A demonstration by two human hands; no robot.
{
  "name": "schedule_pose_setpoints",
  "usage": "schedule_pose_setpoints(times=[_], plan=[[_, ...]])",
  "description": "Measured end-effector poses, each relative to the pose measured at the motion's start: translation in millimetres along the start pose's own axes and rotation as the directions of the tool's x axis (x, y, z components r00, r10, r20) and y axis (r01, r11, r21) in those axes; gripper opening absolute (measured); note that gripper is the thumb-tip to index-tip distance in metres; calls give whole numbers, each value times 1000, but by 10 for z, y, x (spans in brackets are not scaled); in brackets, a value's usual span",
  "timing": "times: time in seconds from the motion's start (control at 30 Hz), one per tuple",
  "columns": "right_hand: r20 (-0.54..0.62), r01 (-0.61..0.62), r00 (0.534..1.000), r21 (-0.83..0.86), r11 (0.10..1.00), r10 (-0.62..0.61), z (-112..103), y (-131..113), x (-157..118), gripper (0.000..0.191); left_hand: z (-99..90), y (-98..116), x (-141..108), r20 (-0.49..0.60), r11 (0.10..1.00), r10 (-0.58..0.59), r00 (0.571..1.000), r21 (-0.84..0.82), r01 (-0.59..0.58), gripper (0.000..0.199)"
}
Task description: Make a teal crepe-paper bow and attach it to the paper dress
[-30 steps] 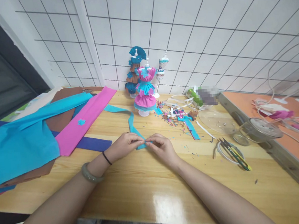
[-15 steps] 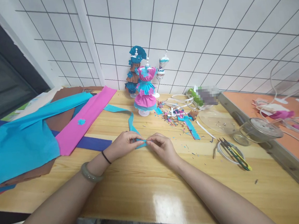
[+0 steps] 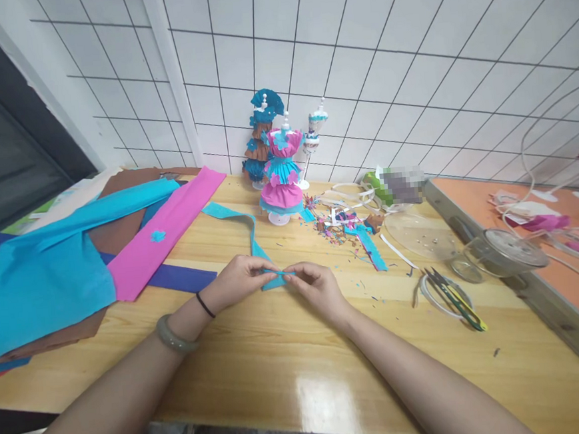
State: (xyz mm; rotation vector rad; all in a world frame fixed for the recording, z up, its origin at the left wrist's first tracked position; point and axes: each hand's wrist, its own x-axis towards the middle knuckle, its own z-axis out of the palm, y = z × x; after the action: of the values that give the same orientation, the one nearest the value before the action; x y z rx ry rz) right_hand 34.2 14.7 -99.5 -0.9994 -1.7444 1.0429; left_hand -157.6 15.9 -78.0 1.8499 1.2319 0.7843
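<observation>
The left hand [image 3: 241,279] and the right hand [image 3: 318,288] are both closed in a fingertip pinch on the edge of one light-blue crepe-like strip [image 3: 226,212], w/ a short, straight piece b/w them. I judge this two-sided grip is for keeping that edge under control, b/c such thin material bends easily. The fingers cover part of it, so I can't tell if the edge is folded or twisted.

The rest of the strip lies loosely on the wooden table [image 3: 232,375], beyond the hands, prob. so that its length does not pull on the pinch. The tiered pink-and-blue ornament [image 3: 282,196] stands upright behind, away from the work. The yellow-handled snips [image 3: 459,300] lie at right, touching a white ring [image 3: 429,299], prob. put there for easy reach. At left, a small blue flower [image 3: 157,236] rests on the pink strip [image 3: 184,215], where its colour is well seen.
</observation>
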Motion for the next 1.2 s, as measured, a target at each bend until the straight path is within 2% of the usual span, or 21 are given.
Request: schedule_pose_setpoints(times=[0.17,0.5,0.9,1.2], plan=[[-22,-48,998,98,994,51,5,37,7,20,-14,8,-2,3,990,-49,999,-131,49,26],[-35,-103,993,178,979,111,-31,-22,32,13,-35,37,0,0,966,-69,998,-249,66,21],[-29,-144,988,216,966,153,-44,-17,36,11,-58,73,-15,35,975,-55,998,-213,62,23],[-26,-152,986,224,963,162,-42,-31,41,11,-48,57,-20,11,976,-20,1000,-215,22,21]])
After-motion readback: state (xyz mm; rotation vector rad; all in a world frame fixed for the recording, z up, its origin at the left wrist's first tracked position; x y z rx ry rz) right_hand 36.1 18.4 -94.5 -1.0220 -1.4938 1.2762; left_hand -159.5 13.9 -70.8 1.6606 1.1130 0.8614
